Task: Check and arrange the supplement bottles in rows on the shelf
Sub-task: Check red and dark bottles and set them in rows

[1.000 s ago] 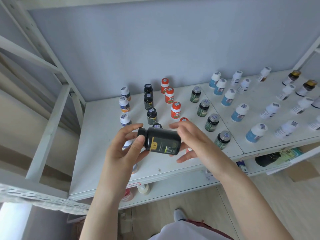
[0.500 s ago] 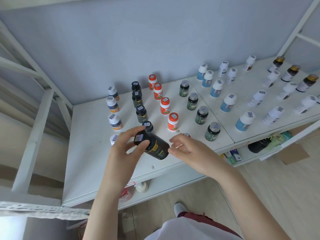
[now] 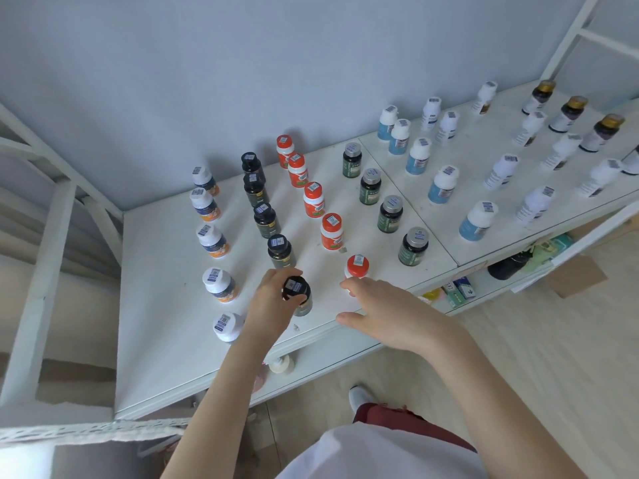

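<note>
My left hand (image 3: 271,305) grips a black supplement bottle (image 3: 297,294) by its cap, upright on the white shelf (image 3: 162,305) at the front end of the black-bottle row (image 3: 265,219). My right hand (image 3: 383,312) hovers open just right of it, fingertips close to the front orange-capped bottle (image 3: 357,266). To the left runs a row of white-capped bottles (image 3: 211,236). The orange row (image 3: 314,199) and a green row with grey caps (image 3: 390,213) stand to the right.
Further right stand rows of blue-labelled bottles (image 3: 442,183), white bottles (image 3: 501,171) and gold-capped dark bottles (image 3: 567,114). A lower shelf holds small boxes (image 3: 456,292) and a dark object (image 3: 506,266). A white frame post (image 3: 38,295) rises at the left.
The black bottle went from lying sideways between both hands to standing upright on the shelf. My right hand let go of it and moved right. The view shifted leftward.
</note>
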